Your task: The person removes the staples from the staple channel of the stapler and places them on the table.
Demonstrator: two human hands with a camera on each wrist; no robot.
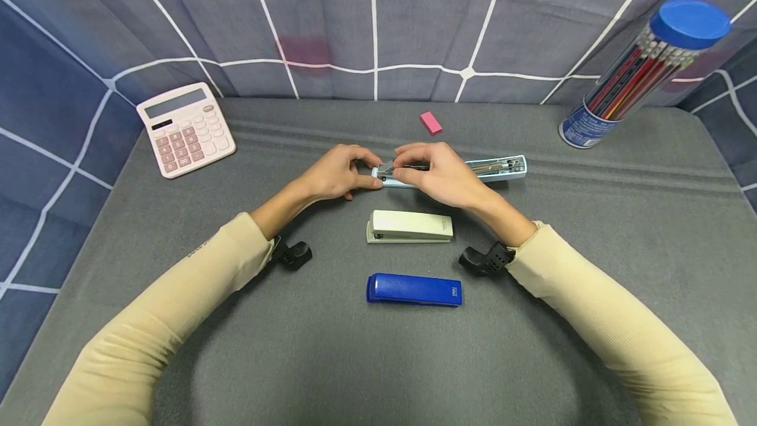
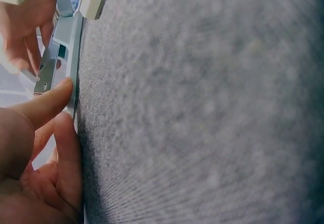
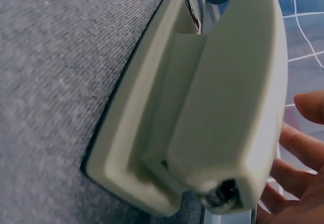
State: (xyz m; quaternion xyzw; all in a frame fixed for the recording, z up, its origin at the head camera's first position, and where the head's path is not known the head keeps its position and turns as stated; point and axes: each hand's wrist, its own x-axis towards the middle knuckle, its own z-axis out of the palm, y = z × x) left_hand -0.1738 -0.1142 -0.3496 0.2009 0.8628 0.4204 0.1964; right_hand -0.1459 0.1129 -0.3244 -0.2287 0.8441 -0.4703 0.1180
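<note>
A light blue stapler point(image 1: 499, 168) lies swung wide on the grey table, its metal channel facing up. At its left end my left hand point(image 1: 340, 173) grips the base between thumb and fingers; the left wrist view has the thumb point(image 2: 62, 86) against the stapler's side. Over the channel's left part, my right hand point(image 1: 440, 173) pinches a small grey strip point(image 2: 28, 75), too small to identify surely. My right palm hides the stapler's middle. Closer to me lies a cream stapler point(image 1: 411, 225), which looms large in the right wrist view, and beyond it a blue stapler point(image 1: 414, 289).
A pink eraser point(image 1: 431, 123) lies behind the hands. The pink calculator point(image 1: 186, 130) is at the back left, and a clear tube of pencils point(image 1: 644, 74) with a blue lid stands at the back right. A checked cloth point(image 1: 331, 25) hangs behind the table.
</note>
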